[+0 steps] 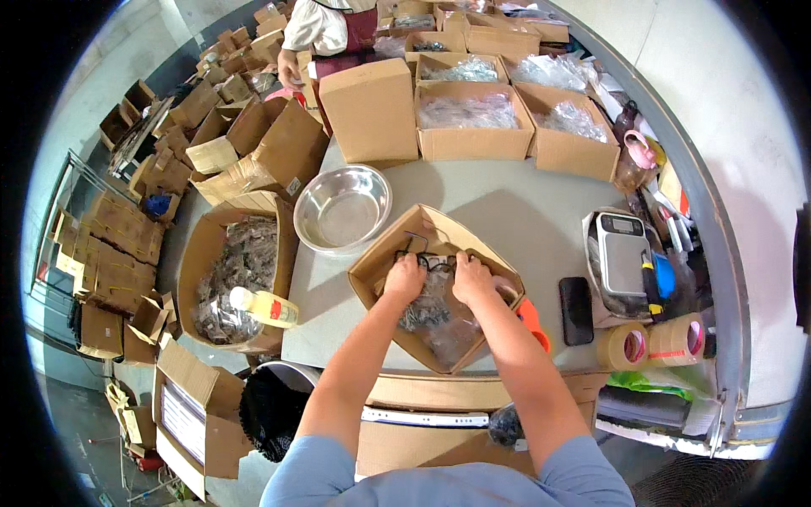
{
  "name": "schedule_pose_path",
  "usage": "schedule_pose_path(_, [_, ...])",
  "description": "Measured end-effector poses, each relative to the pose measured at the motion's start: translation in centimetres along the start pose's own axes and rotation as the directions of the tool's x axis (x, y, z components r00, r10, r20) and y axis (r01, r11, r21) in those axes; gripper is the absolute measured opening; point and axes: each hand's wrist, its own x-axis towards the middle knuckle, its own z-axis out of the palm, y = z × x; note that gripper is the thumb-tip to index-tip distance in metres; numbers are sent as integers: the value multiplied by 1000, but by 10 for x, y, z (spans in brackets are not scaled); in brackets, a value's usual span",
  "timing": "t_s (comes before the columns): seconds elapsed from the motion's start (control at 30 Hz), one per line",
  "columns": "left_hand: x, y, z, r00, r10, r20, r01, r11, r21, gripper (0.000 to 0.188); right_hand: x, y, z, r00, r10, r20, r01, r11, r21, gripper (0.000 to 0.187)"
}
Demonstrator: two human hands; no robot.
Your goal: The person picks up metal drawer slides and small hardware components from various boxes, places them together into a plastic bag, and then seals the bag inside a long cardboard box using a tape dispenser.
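Both my hands reach into an open cardboard box [372, 286] on the grey table. My left hand [405, 277] is closed at the box's left side, by thin black bent pieces [436, 258] that look like wire or rod. My right hand [471, 277], fingers also closed, grips the other end of these black pieces. One dark L-shaped end sticks up beyond my left hand. Below the hands, the box holds small metal parts [427, 311] in clear plastic bags. My fingers partly hide what they hold, so its exact kind does not show.
Left of the box stand a steel bowl [342, 207] and a carton of bagged parts [245, 270] with a yellowish bottle [266, 307] on it. To the right lie a phone [576, 311], a scale [623, 253] and tape rolls [625, 346]. Another person [334, 34] stands behind cartons.
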Motion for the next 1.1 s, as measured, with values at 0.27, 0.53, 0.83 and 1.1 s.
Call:
schedule_pose_path(0.27, [34,8,-22,974,209,84,-219,966,139,22,8,5,17,998,-27,62,24,998,51,38])
schedule_pose_path(0.53, [51,17,-36,856,62,512,-279,891,359,27,-15,-1,-14,889,-127,-441,295,894,336,63])
schedule_pose_path(0.83, [19,61,-119,917,171,360,-124,981,-151,20,-70,23,-64,972,137,190,-118,-414,902,15])
schedule_pose_path(1.1, [-117,97,-144,918,204,341,62,774,-630,15,-140,-11,-58,922,153,355,-239,-497,834,28])
